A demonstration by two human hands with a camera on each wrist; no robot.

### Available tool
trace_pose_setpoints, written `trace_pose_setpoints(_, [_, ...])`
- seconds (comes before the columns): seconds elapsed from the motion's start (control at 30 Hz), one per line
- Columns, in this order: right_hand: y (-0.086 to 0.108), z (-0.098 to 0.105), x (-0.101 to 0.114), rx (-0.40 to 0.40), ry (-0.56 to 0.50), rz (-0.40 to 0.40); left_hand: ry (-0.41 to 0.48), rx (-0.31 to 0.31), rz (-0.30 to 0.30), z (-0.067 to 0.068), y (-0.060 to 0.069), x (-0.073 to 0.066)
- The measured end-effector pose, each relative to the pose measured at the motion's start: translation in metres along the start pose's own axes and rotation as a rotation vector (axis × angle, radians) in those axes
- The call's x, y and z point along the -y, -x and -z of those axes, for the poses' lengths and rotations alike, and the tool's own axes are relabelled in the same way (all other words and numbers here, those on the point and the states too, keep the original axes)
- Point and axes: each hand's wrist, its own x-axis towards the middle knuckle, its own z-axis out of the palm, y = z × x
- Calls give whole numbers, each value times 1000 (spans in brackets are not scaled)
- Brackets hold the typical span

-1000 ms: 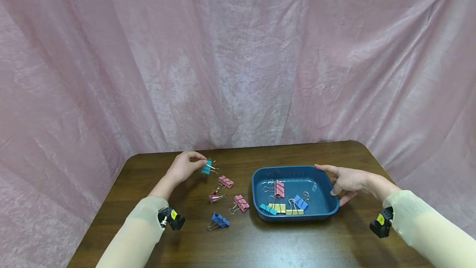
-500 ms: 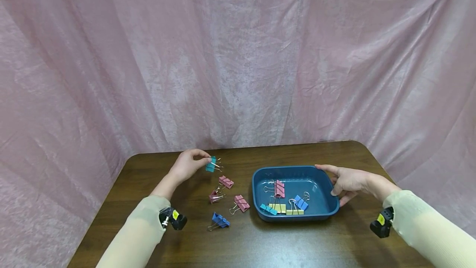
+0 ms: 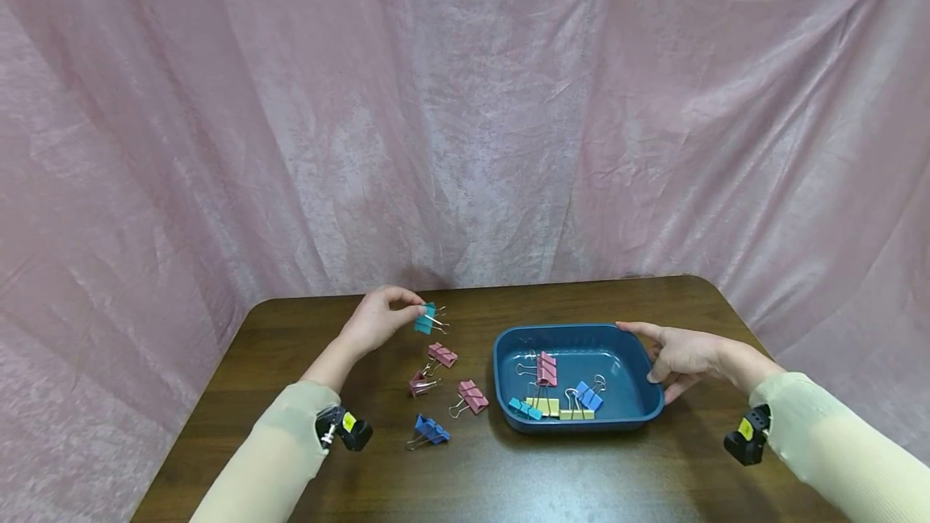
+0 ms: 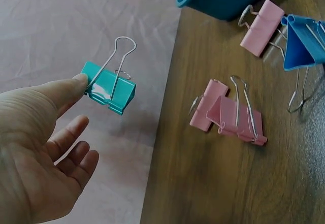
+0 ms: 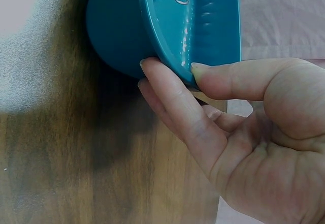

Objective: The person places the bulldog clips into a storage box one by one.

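Observation:
My left hand (image 3: pixel 379 320) pinches a teal binder clip (image 4: pixel 110 87) by one end, between thumb and a finger mostly hidden behind it. The clip hangs above the back left of the table, its wire handles pointing right in the head view. My right hand (image 3: pixel 686 353) grips the right wall of a blue tray (image 3: pixel 508 337), thumb inside the rim and fingers outside, as the right wrist view shows. Inside the tray lie a pink clip (image 3: pixel 546 369), a blue clip (image 3: pixel 588 395), a small teal clip (image 3: pixel 525 408) and two yellow clips (image 3: pixel 542 406).
Between my left hand and the tray, three pink binder clips (image 3: pixel 473 396) and a blue binder clip (image 3: pixel 432 429) lie on the brown wooden table (image 3: pixel 407 491). A pink curtain (image 3: pixel 465 119) hangs behind the table's back edge.
My left hand has moved a little to the right and slightly up, carrying the teal binder clip. My right hand and the tray have stayed in place.

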Motion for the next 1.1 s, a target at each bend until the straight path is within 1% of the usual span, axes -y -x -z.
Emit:
trace_pose_setpoints(0.17, [0, 0, 0, -3, 7, 4, -7, -2, -19, -2, 0, -5])
trace_pose_setpoints(0.37, [0, -1, 0, -2, 6, 4, 15, 6, -26, -4, 1, -11])
trace_pose_setpoints(0.7, [0, 0, 0, 5, -6, 6, 21, 12, -71, -8, -1, -19])
trace_pose_setpoints(0.93, [0, 0, 0, 6, -3, 9, 54, 11, -116, -13, -2, -25])
trace_pose_setpoints(1.1, [0, 0, 0, 8, -7, 5, 65, 27, -121, -17, -2, -31])
